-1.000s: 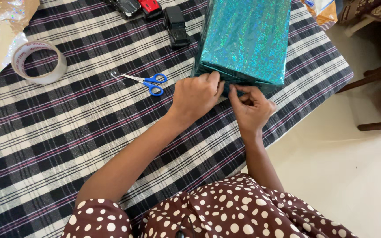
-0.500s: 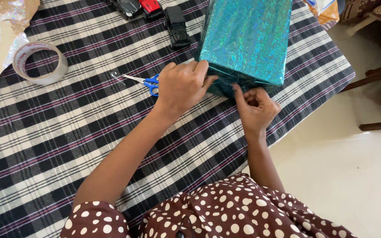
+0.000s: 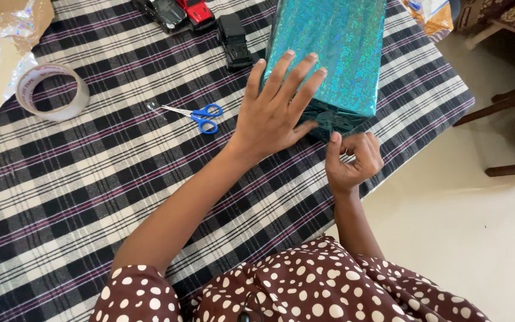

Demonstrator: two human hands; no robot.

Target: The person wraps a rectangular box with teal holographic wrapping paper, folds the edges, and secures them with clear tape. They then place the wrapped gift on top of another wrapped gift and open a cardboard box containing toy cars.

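A box wrapped in shiny teal foil paper point(image 3: 335, 50) stands on the far right part of a table covered with a black, white and maroon checked cloth point(image 3: 90, 179), its near end close to the table's right edge. The left hand point(image 3: 275, 113) lies flat and open against the box's near left corner, fingers spread and pointing away over the top face, thumb down along the near end; it presses on the paper without closing round anything. The right hand point(image 3: 353, 161) sits just below the box's near end, curled into a loose fist with the thumb up against the folded paper; whether it pinches anything cannot be told. Left of the left hand, small blue-handled scissors point(image 3: 198, 114) lie on the cloth, and further left a roll of clear tape point(image 3: 53, 91). At the far edge, toy cars point(image 3: 201, 21) in black and red stand just beside the box.
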